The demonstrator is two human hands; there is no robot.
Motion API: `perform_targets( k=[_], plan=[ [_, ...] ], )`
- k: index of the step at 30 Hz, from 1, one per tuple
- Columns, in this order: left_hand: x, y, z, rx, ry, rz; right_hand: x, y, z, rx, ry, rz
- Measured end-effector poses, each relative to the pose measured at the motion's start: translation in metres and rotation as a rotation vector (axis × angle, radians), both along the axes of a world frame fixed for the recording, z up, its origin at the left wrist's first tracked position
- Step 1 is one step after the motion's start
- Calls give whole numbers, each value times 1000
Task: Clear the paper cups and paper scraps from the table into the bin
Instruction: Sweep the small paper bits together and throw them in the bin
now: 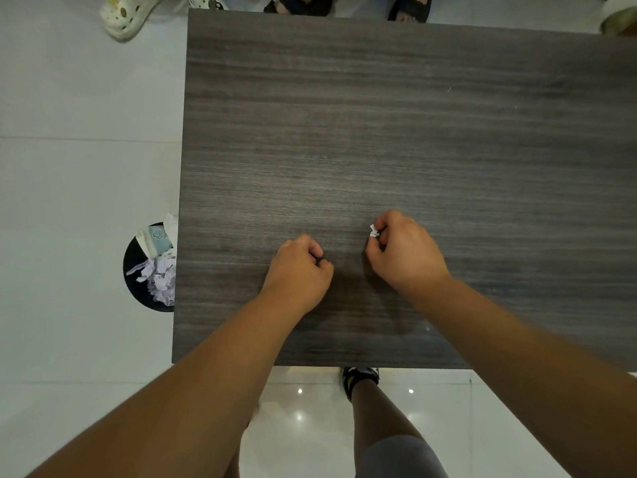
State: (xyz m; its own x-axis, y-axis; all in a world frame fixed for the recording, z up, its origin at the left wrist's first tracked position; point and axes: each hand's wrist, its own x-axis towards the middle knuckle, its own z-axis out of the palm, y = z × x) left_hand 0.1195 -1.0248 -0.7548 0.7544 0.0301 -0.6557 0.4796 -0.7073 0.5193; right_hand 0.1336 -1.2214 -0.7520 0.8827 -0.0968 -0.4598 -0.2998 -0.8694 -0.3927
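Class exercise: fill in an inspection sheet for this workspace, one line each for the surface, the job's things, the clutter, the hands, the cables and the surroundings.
Surface: dark grey wood-grain table; a few pale specks near its far right side.
Job's things: small crumpled white paper scrap pinched in the right hand; black round bin on the floor at the table's left edge, holding white paper scraps and a flattened paper cup.
Clutter: nothing seen.
Hands: right hand pinches the scrap above the table; left hand curled, nothing visible in it.
Cables: nothing seen.
Surroundings: pale glossy tiled floor; other people's shoes beyond the far edge; the person's own leg below the near edge.
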Motion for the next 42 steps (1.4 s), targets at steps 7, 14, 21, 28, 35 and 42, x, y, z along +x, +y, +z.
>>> perform_targets(
  k=[7, 14, 21, 28, 35, 42],
  plan=[
    [0, 0, 0, -9, 9, -14, 11, 7, 4, -49, 61, -39],
    [1, 6, 3, -85, 28, 11, 16, -3, 4, -15, 68, 19],
    [-4, 19, 2, -186, 29, 25, -2, -6, -3, 103, -114, -86],
    [-3, 19, 0, -184, 23, 14, 0, 8, -7, 77, -122, -110],
    [-1, 18, 3, -185, 25, 2, 4, 5, -6, 126, -118, -60],
    [0, 15, 4, -159, 39, -2, 12, 4, -1, 81, -33, 15]
  ],
)
